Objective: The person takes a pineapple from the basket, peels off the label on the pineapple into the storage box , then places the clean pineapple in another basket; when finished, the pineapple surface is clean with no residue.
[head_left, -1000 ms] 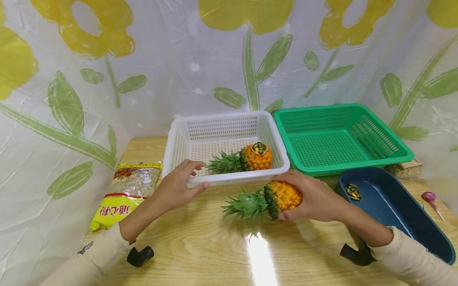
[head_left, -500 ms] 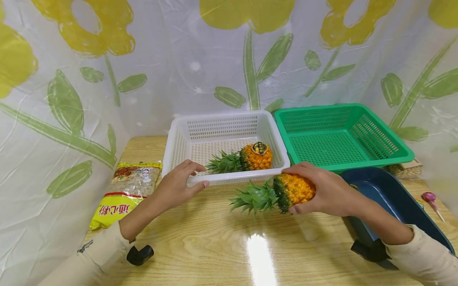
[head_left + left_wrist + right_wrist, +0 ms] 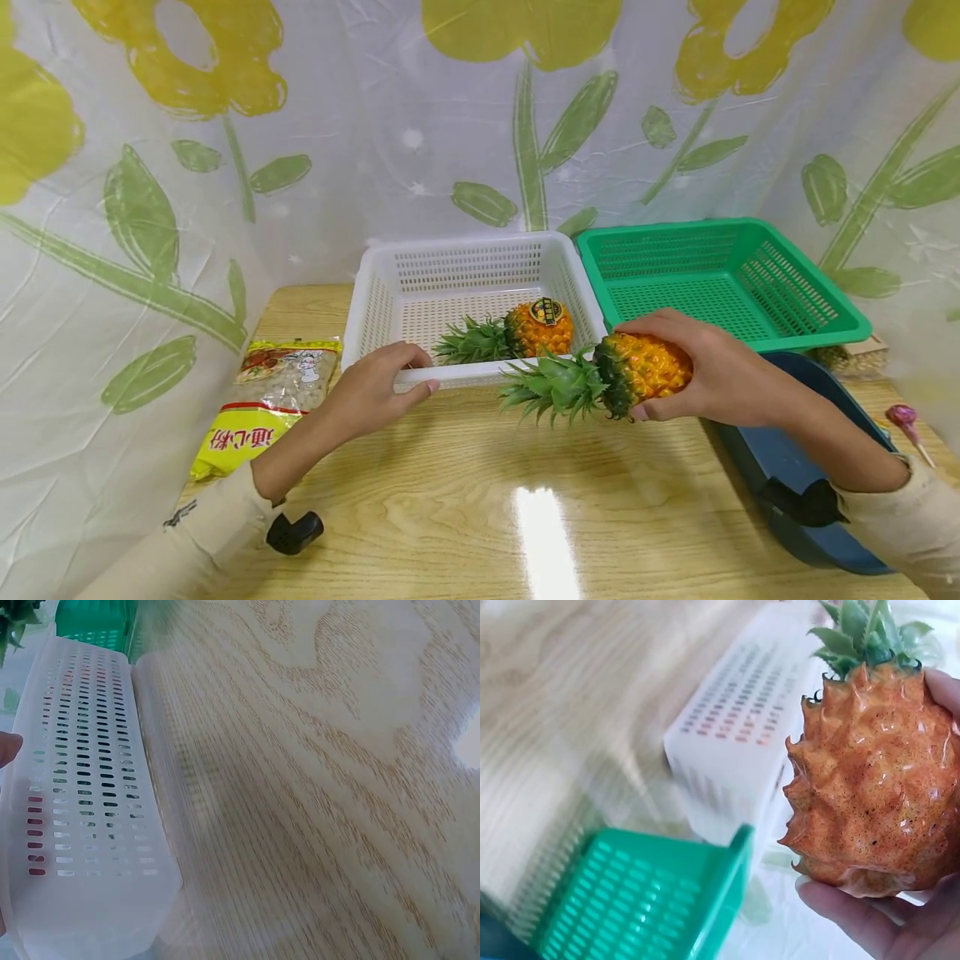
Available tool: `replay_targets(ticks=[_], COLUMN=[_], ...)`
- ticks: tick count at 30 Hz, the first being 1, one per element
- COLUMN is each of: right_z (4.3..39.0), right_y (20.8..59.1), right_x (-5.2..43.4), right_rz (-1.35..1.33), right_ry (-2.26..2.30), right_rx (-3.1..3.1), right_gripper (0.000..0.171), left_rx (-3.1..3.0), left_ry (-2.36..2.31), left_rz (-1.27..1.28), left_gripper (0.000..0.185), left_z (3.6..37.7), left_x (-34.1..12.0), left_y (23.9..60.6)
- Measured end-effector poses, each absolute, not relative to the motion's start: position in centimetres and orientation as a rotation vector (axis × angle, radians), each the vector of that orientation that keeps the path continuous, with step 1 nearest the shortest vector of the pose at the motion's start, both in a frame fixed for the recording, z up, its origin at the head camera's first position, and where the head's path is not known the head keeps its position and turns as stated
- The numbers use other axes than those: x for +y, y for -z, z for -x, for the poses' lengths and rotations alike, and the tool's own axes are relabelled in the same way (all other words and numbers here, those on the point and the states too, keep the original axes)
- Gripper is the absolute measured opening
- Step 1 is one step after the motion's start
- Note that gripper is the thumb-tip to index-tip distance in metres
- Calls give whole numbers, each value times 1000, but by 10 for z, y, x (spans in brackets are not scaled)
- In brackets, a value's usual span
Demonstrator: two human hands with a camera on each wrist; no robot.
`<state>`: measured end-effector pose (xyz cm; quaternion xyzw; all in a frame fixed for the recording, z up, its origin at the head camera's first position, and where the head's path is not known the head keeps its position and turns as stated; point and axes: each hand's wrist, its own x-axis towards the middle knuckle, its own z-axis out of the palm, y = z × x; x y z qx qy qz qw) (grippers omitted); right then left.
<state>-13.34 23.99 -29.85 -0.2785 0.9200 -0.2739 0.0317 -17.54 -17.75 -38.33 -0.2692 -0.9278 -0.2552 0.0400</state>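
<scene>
Orange, glossy hard plastic — pineapple (image 3: 647, 368) judged light, rigid, slippery; right hand (image 3: 712, 367) wraps its body, leaves forward. Left hand (image 3: 371, 390) pinches basket (image 3: 450, 377) rim.

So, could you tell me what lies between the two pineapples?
In the head view, the white basket's front rim runs between the held pineapple and the one inside.
</scene>
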Motion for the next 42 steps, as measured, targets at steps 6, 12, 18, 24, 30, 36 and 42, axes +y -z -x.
replay_targets(ticks=[6,12,18,24,30,36,42], right_z=[147,162,179,195,207,220,231], right_y=[293,291,285,281,277,275,275], right_x=[253,268,287,301,313,327,335], right_rz=[905,828,751,642,591,547,548], right_ry=[839,841,841,810,767,703,652], right_rx=[2871,2916,2921,2909,2924,2950,2940], right_gripper=[80,80,81,83,82,81,80], left_rx=[-2848,-2844,-2848,-2846,-2828,-2816,-2807], left_ry=[781,780,782,770,775,773,770], left_rz=[827,826,826,833,835,849,857], left_gripper=[18,18,19,19,18,18,17], left_z=[176,176,175,175,175,175,174], left_x=[-178,-178,-177,-178,-178,-178,-179], left_y=[383,385,384,385,385,386,386])
